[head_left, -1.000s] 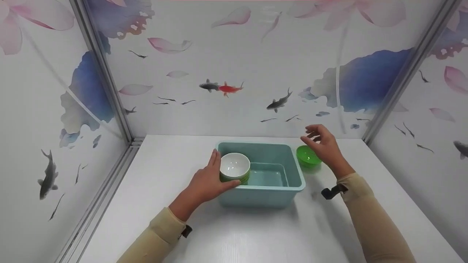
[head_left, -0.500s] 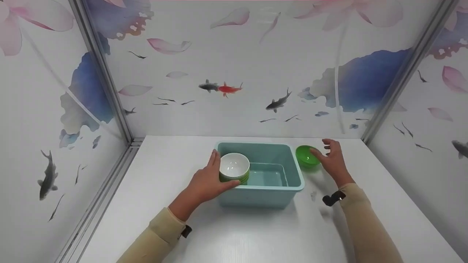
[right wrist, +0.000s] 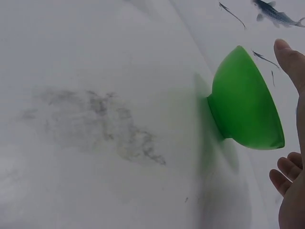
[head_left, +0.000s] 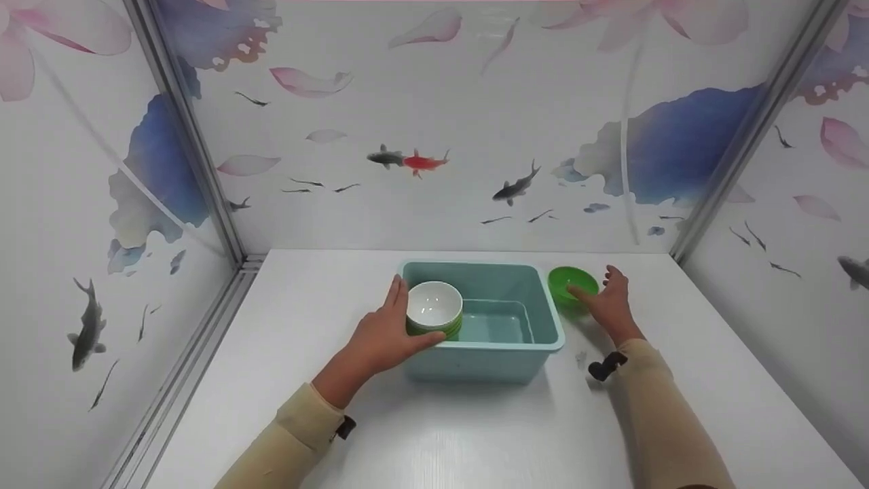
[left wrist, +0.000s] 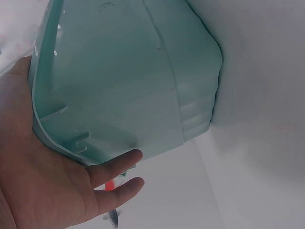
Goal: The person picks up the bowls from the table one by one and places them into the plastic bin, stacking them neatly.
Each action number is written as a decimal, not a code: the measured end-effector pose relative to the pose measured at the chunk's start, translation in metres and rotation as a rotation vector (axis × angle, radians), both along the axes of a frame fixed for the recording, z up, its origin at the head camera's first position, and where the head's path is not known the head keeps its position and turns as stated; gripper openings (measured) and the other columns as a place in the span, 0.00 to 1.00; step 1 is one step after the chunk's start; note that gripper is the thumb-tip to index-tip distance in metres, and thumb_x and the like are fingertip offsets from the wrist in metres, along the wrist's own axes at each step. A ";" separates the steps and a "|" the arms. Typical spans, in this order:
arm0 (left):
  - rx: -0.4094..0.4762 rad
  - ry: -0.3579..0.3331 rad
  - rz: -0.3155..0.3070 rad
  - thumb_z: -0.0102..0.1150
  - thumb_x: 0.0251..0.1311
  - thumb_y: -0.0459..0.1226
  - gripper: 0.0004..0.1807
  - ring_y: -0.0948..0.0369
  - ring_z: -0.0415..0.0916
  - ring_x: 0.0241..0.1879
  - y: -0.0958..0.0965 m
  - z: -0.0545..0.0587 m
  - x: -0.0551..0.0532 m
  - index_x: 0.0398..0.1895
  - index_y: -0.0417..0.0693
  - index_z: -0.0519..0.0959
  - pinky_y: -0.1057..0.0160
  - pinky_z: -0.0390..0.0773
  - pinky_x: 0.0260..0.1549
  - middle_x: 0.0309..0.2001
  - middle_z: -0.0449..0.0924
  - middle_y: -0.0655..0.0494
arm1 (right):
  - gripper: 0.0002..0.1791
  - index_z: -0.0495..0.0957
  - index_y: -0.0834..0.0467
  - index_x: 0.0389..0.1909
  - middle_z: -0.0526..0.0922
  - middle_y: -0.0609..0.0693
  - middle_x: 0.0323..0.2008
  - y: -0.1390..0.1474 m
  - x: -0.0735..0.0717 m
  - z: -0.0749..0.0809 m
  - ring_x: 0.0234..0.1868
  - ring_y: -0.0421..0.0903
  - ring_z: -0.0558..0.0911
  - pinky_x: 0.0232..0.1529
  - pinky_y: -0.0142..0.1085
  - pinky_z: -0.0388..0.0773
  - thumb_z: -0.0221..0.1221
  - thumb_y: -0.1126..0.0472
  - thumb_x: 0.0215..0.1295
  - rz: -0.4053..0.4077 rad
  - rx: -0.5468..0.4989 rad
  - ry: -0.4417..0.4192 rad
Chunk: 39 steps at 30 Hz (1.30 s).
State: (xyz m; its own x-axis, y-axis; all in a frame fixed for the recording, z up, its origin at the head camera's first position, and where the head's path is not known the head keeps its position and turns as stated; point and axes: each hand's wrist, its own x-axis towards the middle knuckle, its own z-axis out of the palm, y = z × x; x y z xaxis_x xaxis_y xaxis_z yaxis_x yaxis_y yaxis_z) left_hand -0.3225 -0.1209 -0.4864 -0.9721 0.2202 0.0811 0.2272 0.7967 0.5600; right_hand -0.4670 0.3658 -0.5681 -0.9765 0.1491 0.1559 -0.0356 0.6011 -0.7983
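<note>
In the head view my left hand spans the left front corner of a pale teal plastic basin. Its thumb lies along the front rim, and two straight fingers extend beside the basin's outer wall in the left wrist view. Inside the basin, at the left, stands a stack of bowls, white within and green outside. A bright green bowl stands upright on the table, right of the basin. My right hand is at that bowl's right side, thumb over the rim in the head view; the right wrist view shows fingers and bowl apart.
The white tabletop carries everything. A white back wall printed with fish and petals closes off the far side, and similar panels with metal posts stand at both sides. The basin's right wall is close beside the green bowl.
My right hand has come down from above the green bowl to its right side, and its thumb has moved in over the rim. The left hand, basin and bowls stay put.
</note>
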 end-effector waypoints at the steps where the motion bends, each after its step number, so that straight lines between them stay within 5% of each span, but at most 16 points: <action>1: -0.001 -0.001 -0.001 0.66 0.60 0.76 0.73 0.38 0.68 0.79 0.000 0.000 0.000 0.93 0.47 0.39 0.35 0.68 0.74 0.92 0.34 0.52 | 0.74 0.35 0.66 0.89 0.45 0.74 0.84 -0.001 -0.001 -0.001 0.84 0.73 0.54 0.81 0.64 0.57 0.73 0.30 0.67 -0.004 -0.005 -0.010; 17: 0.000 0.004 -0.010 0.64 0.60 0.77 0.73 0.39 0.70 0.77 0.000 0.003 0.000 0.93 0.46 0.40 0.35 0.71 0.72 0.92 0.34 0.52 | 0.77 0.24 0.58 0.90 0.37 0.69 0.88 -0.008 -0.001 -0.010 0.87 0.70 0.46 0.83 0.65 0.46 0.70 0.27 0.68 0.007 -0.072 -0.111; 30: 0.012 0.014 -0.008 0.64 0.58 0.79 0.75 0.39 0.71 0.76 0.000 0.001 0.002 0.93 0.46 0.41 0.35 0.73 0.71 0.92 0.35 0.52 | 0.77 0.23 0.54 0.90 0.36 0.66 0.89 -0.015 0.000 -0.012 0.88 0.69 0.47 0.83 0.64 0.49 0.71 0.28 0.67 0.025 -0.081 -0.143; 39: 0.015 0.018 -0.012 0.66 0.61 0.75 0.73 0.39 0.72 0.76 0.000 0.000 0.000 0.92 0.44 0.41 0.35 0.72 0.71 0.92 0.36 0.50 | 0.78 0.26 0.54 0.91 0.45 0.68 0.86 -0.019 -0.002 -0.018 0.85 0.69 0.55 0.82 0.63 0.54 0.75 0.30 0.64 0.027 -0.105 -0.110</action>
State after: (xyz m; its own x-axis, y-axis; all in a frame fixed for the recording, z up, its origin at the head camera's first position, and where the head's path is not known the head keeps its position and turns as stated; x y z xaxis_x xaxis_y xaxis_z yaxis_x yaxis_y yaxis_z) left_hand -0.3225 -0.1211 -0.4862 -0.9677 0.2307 0.1015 0.2468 0.7855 0.5675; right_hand -0.4687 0.3470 -0.5860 -0.9907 0.1323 0.0325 0.0406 0.5144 -0.8566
